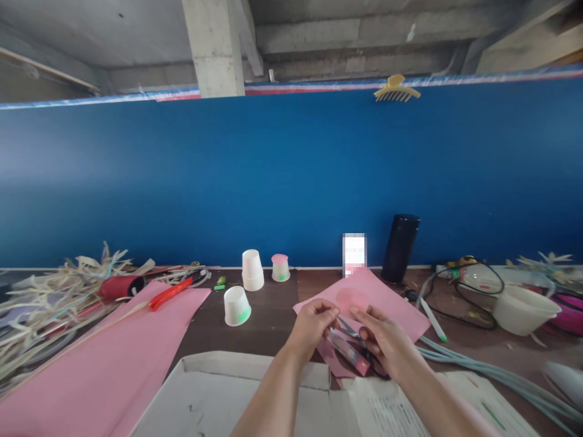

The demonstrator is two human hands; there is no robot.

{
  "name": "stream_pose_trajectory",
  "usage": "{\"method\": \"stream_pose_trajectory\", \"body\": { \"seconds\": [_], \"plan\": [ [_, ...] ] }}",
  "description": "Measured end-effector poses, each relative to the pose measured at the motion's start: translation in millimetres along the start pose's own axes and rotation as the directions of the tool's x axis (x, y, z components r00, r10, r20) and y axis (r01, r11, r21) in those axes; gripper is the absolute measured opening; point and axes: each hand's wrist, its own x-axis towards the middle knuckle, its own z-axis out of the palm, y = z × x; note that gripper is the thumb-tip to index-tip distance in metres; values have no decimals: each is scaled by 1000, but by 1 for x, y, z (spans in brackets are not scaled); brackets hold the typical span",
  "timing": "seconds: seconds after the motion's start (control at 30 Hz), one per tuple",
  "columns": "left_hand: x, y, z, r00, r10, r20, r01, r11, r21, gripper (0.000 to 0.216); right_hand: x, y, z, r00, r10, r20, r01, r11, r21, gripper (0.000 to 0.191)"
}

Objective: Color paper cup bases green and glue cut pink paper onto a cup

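My left hand (313, 325) is closed in a pinch on a small pink paper circle (351, 299), held just above a pink paper sheet (387, 306). My right hand (383, 341) is wrapped round a pair of scissors (350, 331) with the blades pointing left toward the circle's lower edge. A pink tube-like object (350, 354) lies under or in the right hand; which, I cannot tell.
White paper cups (237, 305) (252, 270) and a pink-topped cup (280, 267) stand mid-table. A large pink sheet (113, 352) with red-handled pliers (170, 293) and straw scraps (50, 303) lies left. A black cylinder (399, 247), cables (473, 285), a white bowl (523, 309) right. Cardboard (237, 394) lies near me.
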Motion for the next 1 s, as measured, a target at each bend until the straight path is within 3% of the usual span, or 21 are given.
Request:
{"method": "stream_pose_trajectory", "body": {
  "seconds": [0.47,0.7,1.0],
  "plan": [
    [1,-1,0,999,-37,-7,37,999,16,26,8,9,-3,995,-85,-53,81,994,-70,31],
    [-2,0,4,997,-73,-3,73,996,55,41,3,6,0,984,-161,-80,149,979,-137,31],
    [-1,-3,10,995,-48,-83,61,985,161,31,5,9,0,967,-249,-48,229,939,-258,30]
  ]
}}
